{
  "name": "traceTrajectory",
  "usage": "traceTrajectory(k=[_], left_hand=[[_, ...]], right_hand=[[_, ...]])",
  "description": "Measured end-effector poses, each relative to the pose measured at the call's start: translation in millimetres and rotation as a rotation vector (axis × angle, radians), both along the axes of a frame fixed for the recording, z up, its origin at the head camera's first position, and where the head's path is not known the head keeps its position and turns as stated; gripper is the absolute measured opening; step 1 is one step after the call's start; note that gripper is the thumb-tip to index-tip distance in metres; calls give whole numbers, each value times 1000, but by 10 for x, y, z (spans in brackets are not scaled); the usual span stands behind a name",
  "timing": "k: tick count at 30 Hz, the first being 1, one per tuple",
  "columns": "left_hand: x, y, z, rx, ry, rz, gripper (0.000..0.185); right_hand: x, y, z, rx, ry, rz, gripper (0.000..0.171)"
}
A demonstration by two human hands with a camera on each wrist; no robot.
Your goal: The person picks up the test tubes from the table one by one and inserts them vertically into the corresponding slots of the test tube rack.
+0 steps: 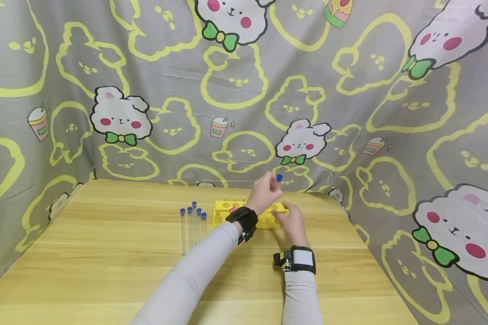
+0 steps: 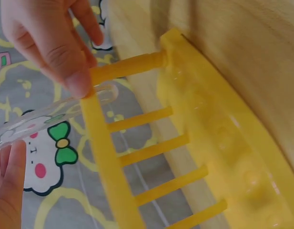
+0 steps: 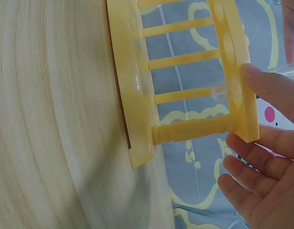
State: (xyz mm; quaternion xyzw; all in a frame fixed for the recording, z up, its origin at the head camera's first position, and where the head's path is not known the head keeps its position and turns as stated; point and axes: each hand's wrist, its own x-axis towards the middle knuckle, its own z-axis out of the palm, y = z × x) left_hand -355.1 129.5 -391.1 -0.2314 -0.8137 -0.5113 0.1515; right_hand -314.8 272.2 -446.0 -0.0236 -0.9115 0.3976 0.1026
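Observation:
My left hand (image 1: 264, 192) is raised over the right end of a yellow test-tube rack (image 1: 222, 211) and pinches a clear tube with a blue cap (image 1: 279, 178). In the left wrist view the tube (image 2: 42, 119) slants down, and its round tip sits at a hole in the rack's top plate (image 2: 106, 157). My right hand (image 1: 293, 221) holds the rack's right end. The right wrist view shows its thumb (image 3: 266, 86) on the top plate (image 3: 232, 43), next to the tube's tip (image 3: 223, 90).
Several capped clear tubes (image 1: 191, 223) lie side by side on the wooden table (image 1: 105, 271), just left of the rack. A grey cartoon-print cloth (image 1: 236, 90) hangs close behind and along both sides of the table.

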Motion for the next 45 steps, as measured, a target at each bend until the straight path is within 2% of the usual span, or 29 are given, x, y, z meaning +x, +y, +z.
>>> traceTrajectory(k=[6, 22, 31, 45], left_hand=[[8, -22, -89, -45, -63, -32, 23], [-15, 26, -205, -164, -61, -12, 23], [10, 17, -229, -166, -80, 14, 21], [-23, 40, -248, -164, -81, 46, 21]], right_hand=[[-11, -6, -5, -16, -11, -3, 65], [-25, -13, 0, 15, 4, -21, 60], [-20, -16, 10, 19, -4, -16, 64], [-20, -14, 10, 16, -10, -11, 65]])
